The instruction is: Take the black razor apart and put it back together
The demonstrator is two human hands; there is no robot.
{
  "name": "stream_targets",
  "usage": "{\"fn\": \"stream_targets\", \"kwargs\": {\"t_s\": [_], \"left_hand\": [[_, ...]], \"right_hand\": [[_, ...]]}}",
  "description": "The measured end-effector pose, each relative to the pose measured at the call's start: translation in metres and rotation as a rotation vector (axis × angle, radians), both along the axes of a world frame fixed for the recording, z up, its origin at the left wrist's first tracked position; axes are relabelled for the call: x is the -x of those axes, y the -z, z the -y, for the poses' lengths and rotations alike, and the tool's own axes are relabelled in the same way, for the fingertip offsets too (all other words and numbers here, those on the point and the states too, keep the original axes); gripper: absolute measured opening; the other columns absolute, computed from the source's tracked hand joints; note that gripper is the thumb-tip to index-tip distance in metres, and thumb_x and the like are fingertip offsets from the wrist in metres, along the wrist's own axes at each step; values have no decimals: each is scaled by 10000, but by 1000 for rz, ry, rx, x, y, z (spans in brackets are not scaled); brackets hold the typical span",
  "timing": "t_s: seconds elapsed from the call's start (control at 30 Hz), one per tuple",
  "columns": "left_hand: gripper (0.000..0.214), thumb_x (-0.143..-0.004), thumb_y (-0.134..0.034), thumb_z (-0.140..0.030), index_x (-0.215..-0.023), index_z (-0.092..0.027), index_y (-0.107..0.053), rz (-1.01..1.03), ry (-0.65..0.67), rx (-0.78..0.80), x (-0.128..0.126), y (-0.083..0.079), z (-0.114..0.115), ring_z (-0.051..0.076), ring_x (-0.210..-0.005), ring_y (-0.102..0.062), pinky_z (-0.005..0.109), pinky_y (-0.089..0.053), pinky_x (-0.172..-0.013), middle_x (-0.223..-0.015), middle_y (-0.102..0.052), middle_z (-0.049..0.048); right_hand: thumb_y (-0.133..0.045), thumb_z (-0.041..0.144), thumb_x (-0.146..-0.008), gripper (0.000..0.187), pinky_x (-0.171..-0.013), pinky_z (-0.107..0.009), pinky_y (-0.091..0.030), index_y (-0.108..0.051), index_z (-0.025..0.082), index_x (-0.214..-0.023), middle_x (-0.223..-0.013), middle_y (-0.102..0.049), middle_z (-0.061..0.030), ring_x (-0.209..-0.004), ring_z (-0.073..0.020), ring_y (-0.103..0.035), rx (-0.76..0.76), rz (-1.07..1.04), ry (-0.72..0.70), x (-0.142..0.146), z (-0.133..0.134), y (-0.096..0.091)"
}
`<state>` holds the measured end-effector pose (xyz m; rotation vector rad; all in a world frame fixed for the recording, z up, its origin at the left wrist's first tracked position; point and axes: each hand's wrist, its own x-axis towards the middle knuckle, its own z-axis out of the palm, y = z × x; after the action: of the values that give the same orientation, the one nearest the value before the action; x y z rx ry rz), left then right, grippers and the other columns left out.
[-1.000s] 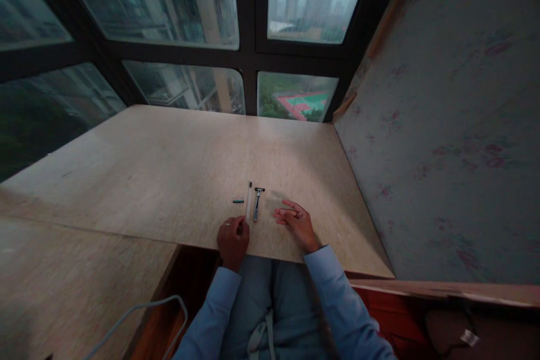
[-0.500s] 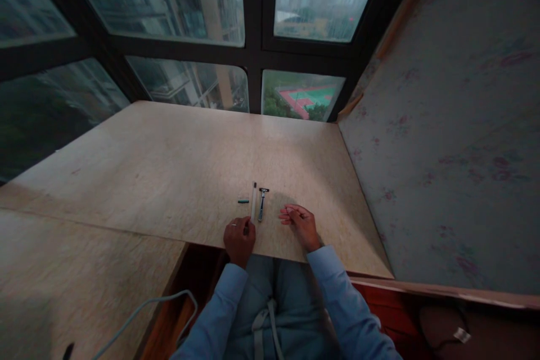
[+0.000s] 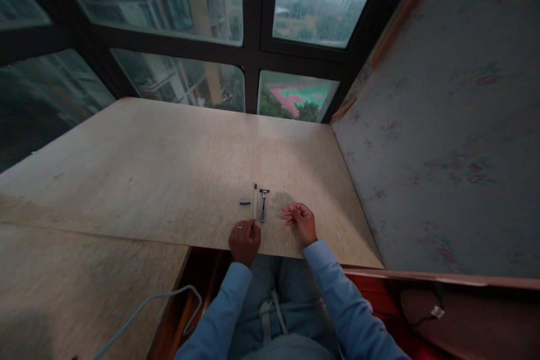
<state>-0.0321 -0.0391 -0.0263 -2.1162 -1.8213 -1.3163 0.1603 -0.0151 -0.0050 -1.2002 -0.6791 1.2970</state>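
A thin whitish stick with a dark tip, possibly a toothbrush, lies lengthwise on the tabletop. My left hand, wearing a ring, is closed at its near end, with thumb and forefinger on it. Just right of the stick lies a razor, its head pointing away from me. A small dark greenish bar rests crosswise on the left of the stick. My right hand hovers to the right of the razor, fingers loosely bent and partly apart, with nothing visible in them.
The pale wood-patterned tabletop runs back to dark-framed windows. A flowered wall bounds it on the right. A grey cable loops at the lower left, beside an open gap under the table edge.
The view has shifted slightly. Both hands keep nearly the same places, and the stick, razor and small bar lie as before.
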Motion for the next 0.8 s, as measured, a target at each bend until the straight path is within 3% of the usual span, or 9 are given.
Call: {"fn": "stream_targets", "kwargs": {"t_s": [0.37,0.63,0.8], "left_hand": [[114,-827,-556,-160,-832,-184,-668,0,80,31,0,-2,0,196,-706,-601,308,-441,-682,-707,-663,47],[124,-831,-550,-147,-824,-177,-669,65,123,48,3,-3,2,193,-701,-601,311,-454,-686,-702,-660,47],[139,-831,-540,-158,-827,-184,-677,120,140,93,6,-2,1,186,-693,-606,304,-460,-670,-702,-659,47]], "right_hand": [[-799,530,-626,426,-492,-284,-563,-679,162,-806,-822,-762,-86,-586,-192,-705,42,66,50,7,13,-8],[-822,498,-588,372,-473,-294,-543,-679,162,-653,-623,-729,-65,-521,-202,-677,104,152,23,-2,57,-15],[-794,488,-653,338,-524,-302,-555,-673,174,-623,-584,-712,-55,-524,-194,-667,91,287,-53,-12,90,-19]]}}
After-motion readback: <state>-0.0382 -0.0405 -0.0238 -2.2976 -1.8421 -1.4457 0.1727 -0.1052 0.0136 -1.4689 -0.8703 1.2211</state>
